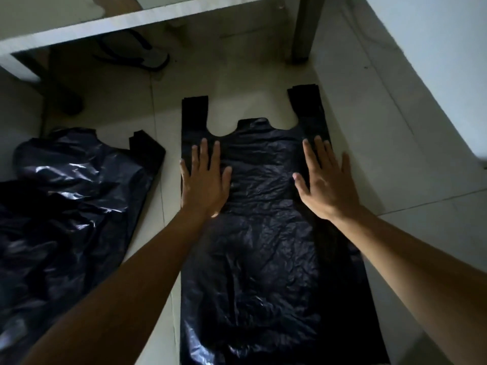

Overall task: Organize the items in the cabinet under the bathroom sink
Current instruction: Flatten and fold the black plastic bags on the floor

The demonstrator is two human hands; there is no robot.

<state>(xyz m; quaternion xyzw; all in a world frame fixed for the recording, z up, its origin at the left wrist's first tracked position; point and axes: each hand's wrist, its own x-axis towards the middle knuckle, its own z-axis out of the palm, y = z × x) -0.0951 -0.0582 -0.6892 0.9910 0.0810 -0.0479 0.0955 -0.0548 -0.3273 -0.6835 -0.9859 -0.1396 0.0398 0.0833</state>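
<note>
Pale tiled floor: flattened black plastic handled bag mid-floor, crumpled glossy black plastic bag just left, dark-strapped grey sandal beyond.

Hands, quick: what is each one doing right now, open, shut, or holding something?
Left hand: open, fingers straight, pressing flat on the bag.
Right hand: open, fingers spread, pressing flat on the bag.

Flat black plastic bag on tiled floor, left hand and right hand pressing
</note>
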